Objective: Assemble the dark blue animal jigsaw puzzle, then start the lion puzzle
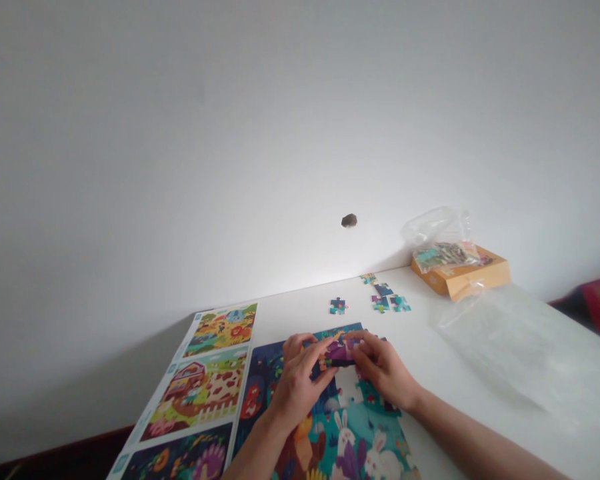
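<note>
A partly assembled jigsaw puzzle [347,433] with white rabbits and a brown animal lies on the white table in front of me. Between my hands is a purple puzzle piece [339,353], tilted over the upper part of the puzzle. My left hand [297,377] has its fingers closed at the left side of that piece, thumb toward me. The fingertips of my right hand [384,365] pinch its right edge. Just below the piece, a gap [349,387] in the puzzle shows white table. My fingers cover part of the puzzle's upper section.
Several loose puzzle pieces [381,303] lie toward the wall. A picture sheet [195,393] lies left of the puzzle. At the back right, a clear bag of pieces [445,250] rests on a yellow box [475,280]. A large clear plastic bag [525,353] spreads over the right side.
</note>
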Demonstrator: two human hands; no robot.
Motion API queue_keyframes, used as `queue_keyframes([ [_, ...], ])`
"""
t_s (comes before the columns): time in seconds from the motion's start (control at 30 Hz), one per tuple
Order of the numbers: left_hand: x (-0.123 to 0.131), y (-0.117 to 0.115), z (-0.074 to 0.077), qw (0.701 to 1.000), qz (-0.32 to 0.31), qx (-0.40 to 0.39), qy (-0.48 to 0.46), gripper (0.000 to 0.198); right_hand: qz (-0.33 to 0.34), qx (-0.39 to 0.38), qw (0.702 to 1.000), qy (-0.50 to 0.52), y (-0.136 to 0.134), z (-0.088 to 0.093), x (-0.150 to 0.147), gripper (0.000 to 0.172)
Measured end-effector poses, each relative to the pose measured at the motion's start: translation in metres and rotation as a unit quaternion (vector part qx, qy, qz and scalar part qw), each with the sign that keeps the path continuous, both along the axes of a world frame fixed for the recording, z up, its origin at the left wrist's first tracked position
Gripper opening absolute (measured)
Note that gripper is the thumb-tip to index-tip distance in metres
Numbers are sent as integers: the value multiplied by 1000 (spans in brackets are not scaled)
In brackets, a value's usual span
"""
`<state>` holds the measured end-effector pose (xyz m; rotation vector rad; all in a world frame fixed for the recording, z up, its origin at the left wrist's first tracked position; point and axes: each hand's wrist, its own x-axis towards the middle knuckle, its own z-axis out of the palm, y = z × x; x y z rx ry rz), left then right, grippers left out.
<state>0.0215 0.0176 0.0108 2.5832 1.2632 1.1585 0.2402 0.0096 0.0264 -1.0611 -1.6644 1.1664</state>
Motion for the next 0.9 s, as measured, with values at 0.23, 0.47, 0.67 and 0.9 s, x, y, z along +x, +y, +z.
queue_keyframes([
  [0.23, -2, 2, -2, 999, -11, -5, -53, 37, -46, 31, 995, -80, 2, 0, 8, 22],
  [0.47, 0, -4, 0, 999, -22, -46, -17, 59, -28, -28, 998, -38, 1, -3, 0, 18],
  [0.67, -1, 2, -10, 999, -2, -30, -31, 56, -35, 17, 996, -81, 0, 3, 5, 18],
  [0.9, -2, 6, -10, 998, 31, -30, -41, 53, -200, 127, 962, -132, 16, 2, 28, 19],
])
